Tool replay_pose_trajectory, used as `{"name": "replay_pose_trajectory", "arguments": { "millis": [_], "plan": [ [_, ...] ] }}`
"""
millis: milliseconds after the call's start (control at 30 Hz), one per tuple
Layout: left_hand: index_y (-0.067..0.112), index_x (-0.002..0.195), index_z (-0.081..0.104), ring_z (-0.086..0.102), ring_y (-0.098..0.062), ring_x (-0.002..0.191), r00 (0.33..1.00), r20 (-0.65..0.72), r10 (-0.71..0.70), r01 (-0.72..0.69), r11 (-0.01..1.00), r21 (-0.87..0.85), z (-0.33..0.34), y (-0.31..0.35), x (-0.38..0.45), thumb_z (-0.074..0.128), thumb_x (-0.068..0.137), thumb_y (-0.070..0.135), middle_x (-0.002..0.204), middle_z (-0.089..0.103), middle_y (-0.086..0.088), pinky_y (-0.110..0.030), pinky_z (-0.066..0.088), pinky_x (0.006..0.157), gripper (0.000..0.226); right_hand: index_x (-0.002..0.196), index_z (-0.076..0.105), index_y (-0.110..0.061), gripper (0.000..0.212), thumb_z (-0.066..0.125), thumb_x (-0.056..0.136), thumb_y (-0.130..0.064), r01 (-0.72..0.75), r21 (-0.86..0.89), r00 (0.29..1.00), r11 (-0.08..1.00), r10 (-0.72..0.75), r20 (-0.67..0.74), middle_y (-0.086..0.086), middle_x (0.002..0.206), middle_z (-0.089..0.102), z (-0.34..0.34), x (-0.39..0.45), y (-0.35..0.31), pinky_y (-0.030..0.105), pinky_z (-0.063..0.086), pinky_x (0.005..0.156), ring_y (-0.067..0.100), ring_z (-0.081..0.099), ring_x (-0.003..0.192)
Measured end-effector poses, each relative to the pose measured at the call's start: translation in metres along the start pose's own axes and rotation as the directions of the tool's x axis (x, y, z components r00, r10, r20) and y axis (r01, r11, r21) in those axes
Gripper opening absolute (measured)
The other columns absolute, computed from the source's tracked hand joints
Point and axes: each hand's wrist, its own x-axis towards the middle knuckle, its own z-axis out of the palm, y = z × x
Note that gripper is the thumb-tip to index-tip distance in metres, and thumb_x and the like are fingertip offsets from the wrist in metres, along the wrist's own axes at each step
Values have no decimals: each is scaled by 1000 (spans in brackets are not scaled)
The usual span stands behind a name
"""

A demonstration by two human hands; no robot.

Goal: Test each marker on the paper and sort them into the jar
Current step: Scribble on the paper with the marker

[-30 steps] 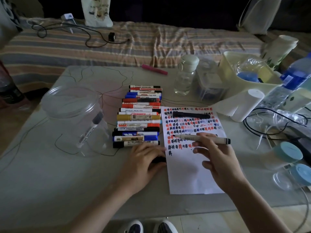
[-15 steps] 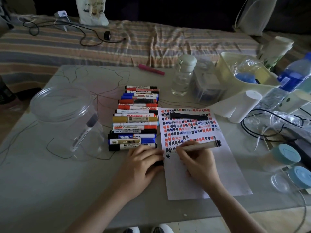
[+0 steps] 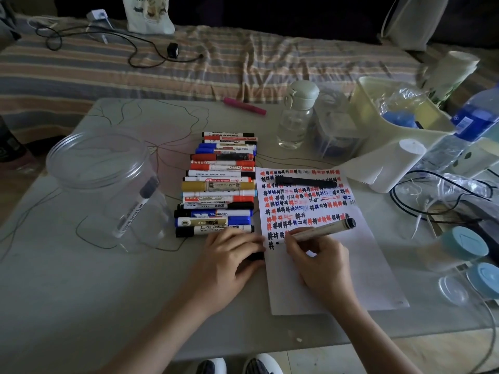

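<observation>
Gripping a beige marker [image 3: 321,230] in the right hand [image 3: 322,261], fingers curled round the barrel, tip down on the paper [image 3: 351,265] at the lowest line of marks, capped end tilted up to the right. Left hand [image 3: 231,256] flat on the table [image 3: 81,292] at the paper's left edge, fingers curled over a small black object; whether held or merely covered cannot be told. Row of markers [image 3: 221,184] stacked side by side just left of the paper. Black marker [image 3: 305,182] lying across the paper's top. Clear jar [image 3: 102,190] well left of the row, one white marker [image 3: 135,209] leaning inside. Pink marker [image 3: 244,106] near the table's far edge.
</observation>
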Motion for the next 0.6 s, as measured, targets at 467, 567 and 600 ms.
{"name": "replay_pose_trajectory", "arguments": {
  "millis": [467,567,600],
  "plan": [
    [28,109,71,54,-8,112,1000,-2,1,-1,1000,-4,-2,1,1,55,89,43,120,63,21,-35,43,91,29,67,66,-31,20,75,83,-25,8,-8,1000,1000,-8,23,-15,69,71,1,-1,2,14,50,48,10,68,64],
    [27,110,71,54,-9,112,1000,1,1,-1,1000,-8,-1,1,0,54,89,43,120,63,20,-35,42,91,31,69,70,-25,16,75,83,-24,17,-32,1000,999,-17,18,-10,69,72,3,-1,4,13,50,49,9,67,63],
    [27,110,71,54,-9,112,1000,1,1,-1,1000,-9,-1,1,0,54,89,43,120,63,20,-35,42,91,31,71,71,-20,14,75,83,-24,15,-40,1000,999,-15,1,-7,69,72,3,0,6,13,49,48,9,67,61]
  ]
}}
